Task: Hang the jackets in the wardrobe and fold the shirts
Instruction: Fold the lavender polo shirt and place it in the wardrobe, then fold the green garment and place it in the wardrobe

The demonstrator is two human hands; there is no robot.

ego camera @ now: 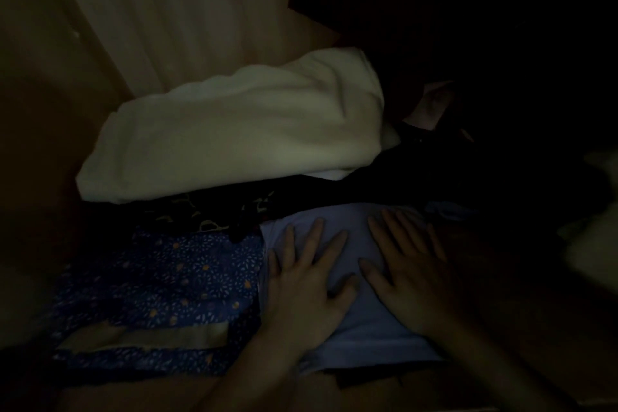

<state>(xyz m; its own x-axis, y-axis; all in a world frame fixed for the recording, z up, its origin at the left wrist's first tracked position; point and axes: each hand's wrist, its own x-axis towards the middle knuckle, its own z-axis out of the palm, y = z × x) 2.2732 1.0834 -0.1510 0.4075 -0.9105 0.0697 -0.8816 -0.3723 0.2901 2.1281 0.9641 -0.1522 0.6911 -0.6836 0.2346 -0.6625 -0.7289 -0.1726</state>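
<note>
1. Both hands lie nearest the viewer, palms down. Left hand and right hand are flat, fingers spread, gripping nothing, both pressing on a pale blue folded shirt.
2. Light is very low; colours and edges are uncertain. Setting looks like a wooden shelf or wardrobe compartment, judged from the brown panels at left and behind.
3. Step in hand, as a judgement: the fold-the-shirts part. Shirt appears already folded and is being smoothed or seated in its place among other stored cloth.
4. Position of shirt: directly under both palms, touching them. Its left edge meets a blue patterned cloth, which carries a pale band near its front edge.
5. Behind the shirt lies a dark printed fabric; on top of that, further back, a bulky white folded bundle. At right, dark garments run into shadow; cannot tell what they are.
6. Next move, as a judgement: lift both palms straight up without dragging the top layer, so the fold holds; check that the shirt's front edge sits square with the patterned cloth beside it.
7. No jacket or hanger identifiable in this light.
</note>
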